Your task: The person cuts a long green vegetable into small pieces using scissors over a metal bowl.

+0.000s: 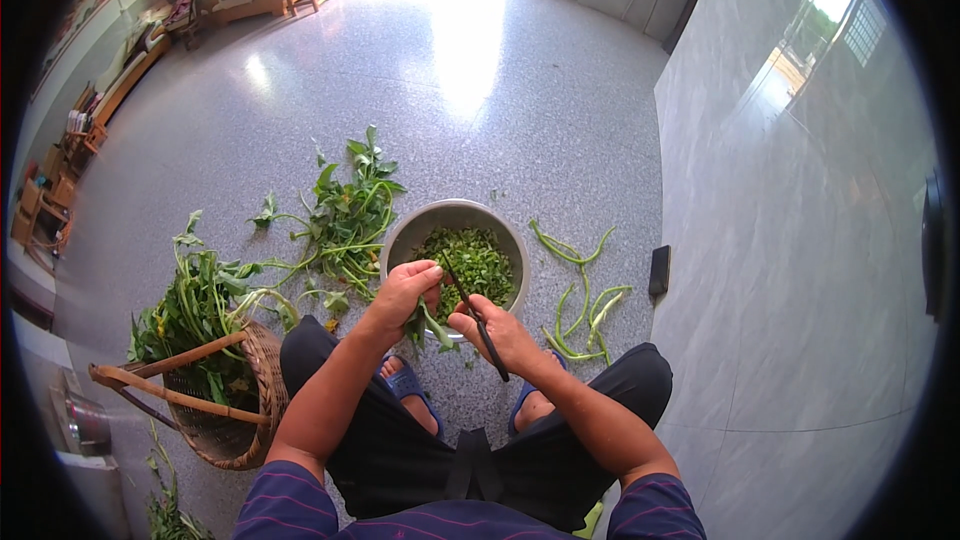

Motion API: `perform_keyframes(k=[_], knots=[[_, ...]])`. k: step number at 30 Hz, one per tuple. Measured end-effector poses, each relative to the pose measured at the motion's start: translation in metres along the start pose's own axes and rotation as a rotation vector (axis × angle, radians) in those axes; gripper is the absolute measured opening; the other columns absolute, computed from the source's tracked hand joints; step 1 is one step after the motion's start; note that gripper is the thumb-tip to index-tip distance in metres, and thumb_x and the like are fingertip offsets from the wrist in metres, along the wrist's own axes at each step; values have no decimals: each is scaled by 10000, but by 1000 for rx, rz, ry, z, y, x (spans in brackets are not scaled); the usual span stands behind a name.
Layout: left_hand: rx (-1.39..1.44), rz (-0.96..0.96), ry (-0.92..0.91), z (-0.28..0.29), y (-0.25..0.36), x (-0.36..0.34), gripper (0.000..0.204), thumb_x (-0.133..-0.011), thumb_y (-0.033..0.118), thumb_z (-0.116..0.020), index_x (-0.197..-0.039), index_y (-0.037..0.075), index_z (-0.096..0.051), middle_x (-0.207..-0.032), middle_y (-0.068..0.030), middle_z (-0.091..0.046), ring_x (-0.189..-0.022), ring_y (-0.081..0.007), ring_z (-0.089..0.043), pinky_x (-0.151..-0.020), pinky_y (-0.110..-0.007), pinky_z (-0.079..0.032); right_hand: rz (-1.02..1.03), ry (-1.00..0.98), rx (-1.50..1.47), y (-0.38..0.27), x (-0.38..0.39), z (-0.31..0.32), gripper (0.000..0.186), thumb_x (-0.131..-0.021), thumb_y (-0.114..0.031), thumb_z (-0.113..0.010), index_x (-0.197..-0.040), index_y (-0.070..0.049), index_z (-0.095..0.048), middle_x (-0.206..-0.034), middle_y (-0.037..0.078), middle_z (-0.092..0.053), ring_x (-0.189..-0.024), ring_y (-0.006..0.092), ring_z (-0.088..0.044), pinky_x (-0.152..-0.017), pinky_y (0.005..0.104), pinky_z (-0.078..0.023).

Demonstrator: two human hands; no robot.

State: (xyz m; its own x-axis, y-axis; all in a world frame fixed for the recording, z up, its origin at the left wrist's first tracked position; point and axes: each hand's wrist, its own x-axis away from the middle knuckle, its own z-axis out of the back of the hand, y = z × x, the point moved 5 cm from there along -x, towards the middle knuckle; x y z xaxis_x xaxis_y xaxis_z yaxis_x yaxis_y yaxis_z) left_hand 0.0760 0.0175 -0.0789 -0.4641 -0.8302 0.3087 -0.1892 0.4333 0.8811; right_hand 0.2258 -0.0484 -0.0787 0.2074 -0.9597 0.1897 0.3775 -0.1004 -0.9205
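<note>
My left hand is closed around some leafy green stems, whose leaves hang down below the fingers. In my right hand is a slim dark knife, its blade pointing up and away toward the left fingertips. Both hands are over the near rim of a metal basin. Chopped greens lie inside it. Part of the held stems is hidden by the left fingers.
Loose leafy stalks lie on the floor left of the basin, bare stalks to its right. A wicker basket of greens stands by my left knee. A black phone leans against the grey wall.
</note>
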Motion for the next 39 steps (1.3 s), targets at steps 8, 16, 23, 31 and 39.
perform_keyframes(k=[8, 16, 23, 31, 39], knots=[[15, 7, -4, -2, 3, 1, 210, -970, 201, -511, -916, 14, -588, -615, 31, -459, -537, -68, -428, -514, -223, -378, 31, 13, -9, 7, -3, 1, 409, -902, -444, -612, -989, -45, -622, -762, 126, -628, -716, 238, -624, -662, 341, -478], [39, 37, -17, 2, -4, -3, 215, -978, 213, -499, -921, 20, -576, -628, 23, -463, -548, -82, -440, -531, -235, -394, 13, 18, 5, 7, 0, -1, 468, -914, -501, -558, -1077, -62, -558, -799, 134, -644, -792, 288, -651, -721, 378, -484], [-99, 35, -28, 0, -8, -4, 210, -987, 221, -487, -893, 57, -579, -678, 36, -484, -592, -65, -438, -544, -228, -373, -32, 37, 183, 3, 3, 2, 515, -891, -575, -535, -1075, -94, -550, -818, 158, -654, -841, 349, -654, -729, 440, -478], [-194, 18, -23, 2, -7, -4, 213, -983, 226, -485, -876, 61, -566, -704, 32, -478, -644, -71, -436, -591, -235, -377, -17, 39, 101, 3, 2, 3, 346, -898, -381, -635, -989, -49, -608, -777, 120, -630, -722, 217, -620, -671, 338, -476], [-104, 46, -18, -1, -7, -3, 181, -984, 197, -465, -926, 50, -553, -709, 35, -468, -615, -64, -417, -560, -231, -379, 17, 65, 18, 13, -3, 1, 454, -891, -498, -590, -1007, -59, -591, -786, 151, -649, -771, 320, -651, -684, 405, -480]])
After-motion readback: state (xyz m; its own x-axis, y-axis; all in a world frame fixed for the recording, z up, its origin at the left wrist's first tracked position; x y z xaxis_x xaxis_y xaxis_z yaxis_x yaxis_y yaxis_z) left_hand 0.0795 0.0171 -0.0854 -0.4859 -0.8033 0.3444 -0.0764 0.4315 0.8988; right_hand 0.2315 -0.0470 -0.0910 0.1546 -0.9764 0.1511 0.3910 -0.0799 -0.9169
